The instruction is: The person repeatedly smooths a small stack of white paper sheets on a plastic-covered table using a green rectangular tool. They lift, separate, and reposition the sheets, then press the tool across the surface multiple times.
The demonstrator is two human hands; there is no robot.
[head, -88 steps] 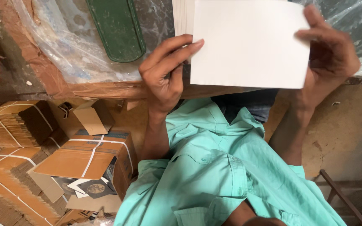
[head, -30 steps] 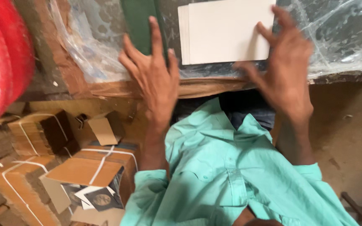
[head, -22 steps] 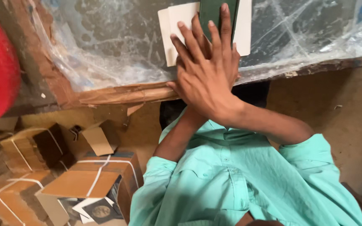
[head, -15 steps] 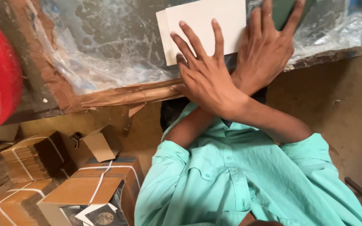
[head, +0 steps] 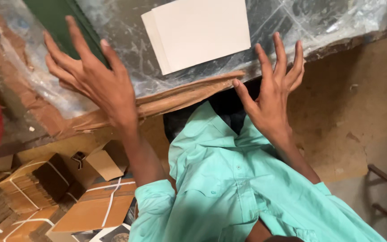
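hands: 2, left hand (head: 96, 83) and right hand (head: 272, 96), each grip spread, holding nothing | white card stack (head: 200, 32): 1, flat on plastic-covered surface (head: 113, 27), between hands, untouched | tied cardboard bundles (head: 36, 183): several, on floor.

A small stack of white sheets (head: 201, 33) lies flat on the plastic-covered surface (head: 292, 27), near its front edge. The sheets are plain, rectangular and slightly fanned, lower ones showing along the left side. A dark green board (head: 57, 20) lies left of the stack.
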